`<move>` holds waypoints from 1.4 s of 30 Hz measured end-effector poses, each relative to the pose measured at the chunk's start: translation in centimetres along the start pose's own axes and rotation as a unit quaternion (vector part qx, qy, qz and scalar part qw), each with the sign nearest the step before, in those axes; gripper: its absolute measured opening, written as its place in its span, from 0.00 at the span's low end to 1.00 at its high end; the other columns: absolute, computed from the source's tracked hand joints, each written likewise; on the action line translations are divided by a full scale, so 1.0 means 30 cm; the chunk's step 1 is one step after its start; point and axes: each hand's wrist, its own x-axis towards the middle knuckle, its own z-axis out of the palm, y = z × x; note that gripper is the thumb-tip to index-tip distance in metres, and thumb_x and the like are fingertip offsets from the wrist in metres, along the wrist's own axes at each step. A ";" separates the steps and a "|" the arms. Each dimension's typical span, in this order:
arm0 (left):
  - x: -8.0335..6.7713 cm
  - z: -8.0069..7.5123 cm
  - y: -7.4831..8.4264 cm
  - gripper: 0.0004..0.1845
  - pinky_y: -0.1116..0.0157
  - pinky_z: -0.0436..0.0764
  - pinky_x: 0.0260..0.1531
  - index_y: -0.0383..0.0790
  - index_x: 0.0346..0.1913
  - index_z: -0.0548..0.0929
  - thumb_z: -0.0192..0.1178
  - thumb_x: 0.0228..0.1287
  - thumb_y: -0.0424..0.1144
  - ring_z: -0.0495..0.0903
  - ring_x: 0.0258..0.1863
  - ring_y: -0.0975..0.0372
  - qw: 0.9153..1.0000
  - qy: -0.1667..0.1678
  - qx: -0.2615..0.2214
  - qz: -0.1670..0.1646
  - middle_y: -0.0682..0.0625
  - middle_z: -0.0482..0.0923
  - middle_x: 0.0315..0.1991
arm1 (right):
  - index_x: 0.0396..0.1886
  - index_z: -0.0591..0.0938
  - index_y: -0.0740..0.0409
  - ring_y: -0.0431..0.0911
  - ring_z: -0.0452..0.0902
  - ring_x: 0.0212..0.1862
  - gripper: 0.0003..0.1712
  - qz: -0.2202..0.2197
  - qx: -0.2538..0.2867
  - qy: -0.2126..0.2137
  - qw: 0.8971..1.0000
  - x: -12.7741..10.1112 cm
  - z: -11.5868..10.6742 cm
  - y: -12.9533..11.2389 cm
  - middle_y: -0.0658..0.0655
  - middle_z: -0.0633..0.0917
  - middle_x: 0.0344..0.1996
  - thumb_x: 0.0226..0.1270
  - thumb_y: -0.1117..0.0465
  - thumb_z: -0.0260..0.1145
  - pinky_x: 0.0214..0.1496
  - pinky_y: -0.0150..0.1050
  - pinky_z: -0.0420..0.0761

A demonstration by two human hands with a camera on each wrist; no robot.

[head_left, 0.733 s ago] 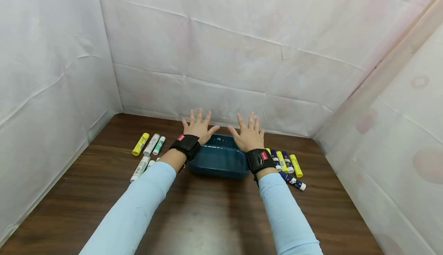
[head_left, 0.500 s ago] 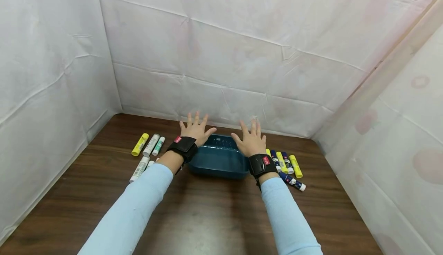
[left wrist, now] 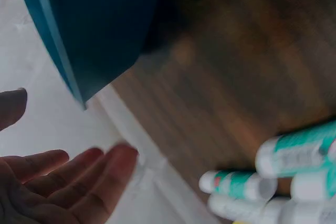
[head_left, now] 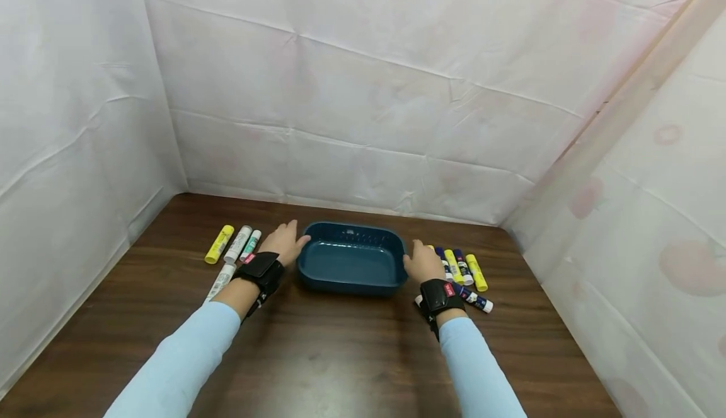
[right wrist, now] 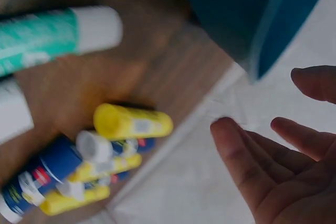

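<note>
A dark blue tray (head_left: 351, 277) sits on the brown table, nothing showing inside it. My left hand (head_left: 282, 243) lies just off the tray's left end, fingers relaxed and holding nothing; the left wrist view shows its straight fingers (left wrist: 79, 182) below the tray wall (left wrist: 89, 30). My right hand (head_left: 421, 262) is at the tray's right end, also holding nothing, with its fingers (right wrist: 247, 171) loosely spread near the tray (right wrist: 247, 14). Whether either hand touches the rim I cannot tell. Glue sticks lie on both sides.
To the left lie a yellow stick (head_left: 219, 244), a white stick (head_left: 238, 244), a green stick (head_left: 250, 245) and another white one (head_left: 221, 279). Several blue and yellow sticks (head_left: 460, 268) lie to the right. White sheeted walls close in the back and both sides.
Both hands came down from over the tray's far edge and moved apart to its left and right ends. The head view tilted slightly.
</note>
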 end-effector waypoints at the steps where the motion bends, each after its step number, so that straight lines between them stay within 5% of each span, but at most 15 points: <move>1: -0.008 0.006 -0.009 0.33 0.47 0.70 0.57 0.24 0.68 0.57 0.46 0.72 0.47 0.69 0.58 0.39 1.000 -0.004 0.000 -0.004 0.26 0.64 0.62 | 0.66 0.64 0.68 0.59 0.77 0.52 0.30 0.010 0.010 -0.007 1.000 0.000 0.013 0.010 0.69 0.78 0.55 0.69 0.57 0.56 0.51 0.52 0.77; 5: -0.035 0.037 -0.035 0.31 0.48 0.72 0.54 0.21 0.65 0.60 0.48 0.72 0.45 0.72 0.56 0.39 1.000 -0.014 -0.007 -0.011 0.26 0.68 0.59 | 0.65 0.64 0.71 0.59 0.79 0.49 0.30 0.025 0.038 -0.014 0.999 0.002 0.062 0.037 0.70 0.79 0.52 0.69 0.59 0.56 0.47 0.50 0.79; 10: -0.061 0.074 -0.048 0.26 0.49 0.75 0.51 0.21 0.61 0.67 0.50 0.71 0.41 0.75 0.53 0.41 1.000 -0.010 -0.021 -0.002 0.28 0.72 0.56 | 0.63 0.68 0.71 0.50 0.77 0.29 0.26 0.021 0.084 -0.019 0.996 -0.017 0.096 0.045 0.66 0.83 0.37 0.69 0.61 0.54 0.29 0.37 0.73; 16: -0.122 0.068 -0.036 0.18 0.56 0.77 0.36 0.24 0.53 0.75 0.52 0.67 0.36 0.80 0.36 0.51 1.000 0.007 -0.027 0.013 0.34 0.80 0.42 | 0.60 0.71 0.71 0.43 0.72 0.21 0.24 0.002 0.112 -0.010 0.994 -0.092 0.079 0.037 0.62 0.82 0.30 0.67 0.65 0.53 0.25 0.33 0.68; 21: -0.220 0.040 -0.030 0.16 0.62 0.72 0.26 0.26 0.50 0.76 0.53 0.66 0.36 0.75 0.24 0.59 0.999 0.022 -0.029 0.026 0.42 0.78 0.28 | 0.60 0.71 0.71 0.43 0.71 0.22 0.24 -0.008 0.122 -0.002 0.992 -0.173 0.053 0.027 0.65 0.83 0.38 0.66 0.65 0.55 0.26 0.33 0.68; 27: -0.314 0.025 -0.022 0.14 0.67 0.64 0.20 0.27 0.46 0.76 0.53 0.66 0.36 0.67 0.18 0.62 0.998 0.027 -0.031 0.049 0.49 0.68 0.19 | 0.59 0.72 0.71 0.45 0.79 0.36 0.24 -0.013 0.130 0.007 0.991 -0.265 0.038 0.033 0.67 0.83 0.46 0.65 0.65 0.57 0.31 0.35 0.75; 42: -0.351 0.050 -0.036 0.20 0.69 0.62 0.17 0.22 0.54 0.74 0.55 0.65 0.36 0.65 0.15 0.64 0.997 0.028 -0.057 0.042 0.51 0.67 0.17 | 0.60 0.73 0.66 0.45 0.82 0.36 0.24 -0.011 0.130 0.016 0.991 -0.302 0.071 0.057 0.63 0.85 0.42 0.65 0.64 0.58 0.32 0.35 0.78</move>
